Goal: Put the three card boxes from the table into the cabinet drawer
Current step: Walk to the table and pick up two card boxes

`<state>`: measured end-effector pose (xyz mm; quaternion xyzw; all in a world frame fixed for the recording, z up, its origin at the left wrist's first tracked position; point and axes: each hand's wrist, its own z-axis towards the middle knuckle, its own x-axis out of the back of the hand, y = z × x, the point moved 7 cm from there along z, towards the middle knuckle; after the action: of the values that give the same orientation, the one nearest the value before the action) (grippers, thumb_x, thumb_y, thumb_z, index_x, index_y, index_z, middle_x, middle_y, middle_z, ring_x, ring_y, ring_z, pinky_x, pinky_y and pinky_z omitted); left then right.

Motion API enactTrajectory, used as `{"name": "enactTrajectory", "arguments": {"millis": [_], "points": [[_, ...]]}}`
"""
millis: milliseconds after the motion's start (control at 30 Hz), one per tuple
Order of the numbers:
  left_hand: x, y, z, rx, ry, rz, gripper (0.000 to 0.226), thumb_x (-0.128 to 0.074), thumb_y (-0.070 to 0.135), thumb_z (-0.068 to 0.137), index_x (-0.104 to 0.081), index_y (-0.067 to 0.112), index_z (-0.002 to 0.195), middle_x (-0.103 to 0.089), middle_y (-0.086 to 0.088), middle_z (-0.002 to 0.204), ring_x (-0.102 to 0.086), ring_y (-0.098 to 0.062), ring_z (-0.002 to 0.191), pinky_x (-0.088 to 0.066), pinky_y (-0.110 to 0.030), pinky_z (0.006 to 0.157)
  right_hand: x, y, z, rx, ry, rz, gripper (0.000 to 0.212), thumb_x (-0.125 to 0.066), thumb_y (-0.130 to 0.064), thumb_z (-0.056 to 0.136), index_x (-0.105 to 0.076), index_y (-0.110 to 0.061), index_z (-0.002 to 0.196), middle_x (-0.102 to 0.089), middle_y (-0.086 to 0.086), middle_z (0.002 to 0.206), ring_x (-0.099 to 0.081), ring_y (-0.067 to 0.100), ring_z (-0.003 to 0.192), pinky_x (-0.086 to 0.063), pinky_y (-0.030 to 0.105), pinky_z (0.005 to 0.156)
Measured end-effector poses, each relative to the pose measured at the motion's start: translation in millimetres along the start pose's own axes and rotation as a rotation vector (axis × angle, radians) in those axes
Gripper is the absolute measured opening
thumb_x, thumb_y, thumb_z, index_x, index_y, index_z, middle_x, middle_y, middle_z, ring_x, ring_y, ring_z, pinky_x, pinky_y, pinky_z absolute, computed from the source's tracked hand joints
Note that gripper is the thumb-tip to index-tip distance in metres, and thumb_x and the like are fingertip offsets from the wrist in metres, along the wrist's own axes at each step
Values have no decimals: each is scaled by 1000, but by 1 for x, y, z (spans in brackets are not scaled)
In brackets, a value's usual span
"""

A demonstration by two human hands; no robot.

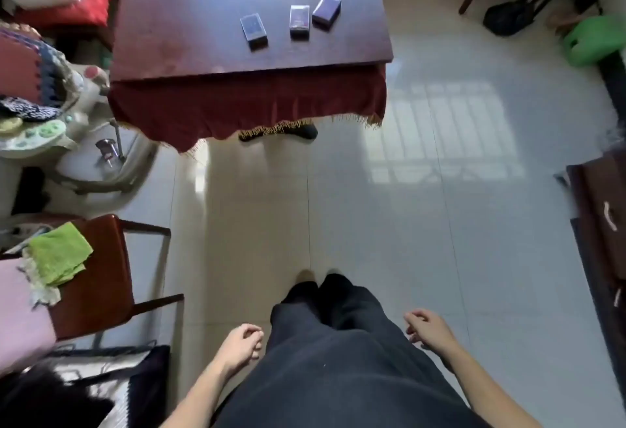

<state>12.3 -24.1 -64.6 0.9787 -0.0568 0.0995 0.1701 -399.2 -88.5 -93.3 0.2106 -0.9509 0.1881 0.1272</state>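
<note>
While all three card boxes (291, 21) sit on the counter (189, 21), left hand (241, 346) and right hand (427, 328) hang loosely curled and empty, so walking over to grab one likely comes next.

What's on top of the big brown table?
Three card boxes sit on the table: a dark blue one, a clear-wrapped one and a purple one. The table's far end runs out of view, so anything there is unseen.
</note>
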Motion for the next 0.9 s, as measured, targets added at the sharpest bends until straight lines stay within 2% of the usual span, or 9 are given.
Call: {"name": "enactTrajectory", "arguments": {"millis": [133,367,500,700,900], "points": [[-5,17,19,23,-10,45,14,-49,8,98,-56,2,108,-56,-10,76,-45,-15,52,-32,-14,39,5,17,3,-78,13,-20,13,-63,-23,97,-69,-11,98,-69,9,78,-59,17,57,-38,22,49],[-15,45,27,-16,-8,45,17,-48,6,98,-56,-1,112,-55,-10,77,-46,-14,55,-36,-10,37,17,43,5,-120,23,-10,17,-62,-18,98,-70,-3,100,-68,13,78,-56,21,58,-40,28,56],[-11,58,28,-34,24,63,20,-50,8,97,-58,-1,112,-58,-9,83,-49,-12,58,-38,-10,39,23,27,19,-93,17,-31,17,-61,-18,98,-69,-4,103,-69,12,79,-58,20,58,-39,27,56],[11,64,32,9,61,47,23,-50,8,97,-57,-5,116,-56,-10,80,-47,-12,54,-38,-12,40,25,-74,55,58,14,-75,18,-60,-20,99,-68,-6,106,-71,12,84,-62,21,63,-41,25,55],[44,64,48,81,59,149,22,-51,11,98,-62,0,113,-61,-8,81,-50,-15,60,-38,-23,53,24,-214,80,220,20,-49,14,-61,-26,99,-69,-14,100,-72,10,86,-64,18,64,-45,23,58]]}}
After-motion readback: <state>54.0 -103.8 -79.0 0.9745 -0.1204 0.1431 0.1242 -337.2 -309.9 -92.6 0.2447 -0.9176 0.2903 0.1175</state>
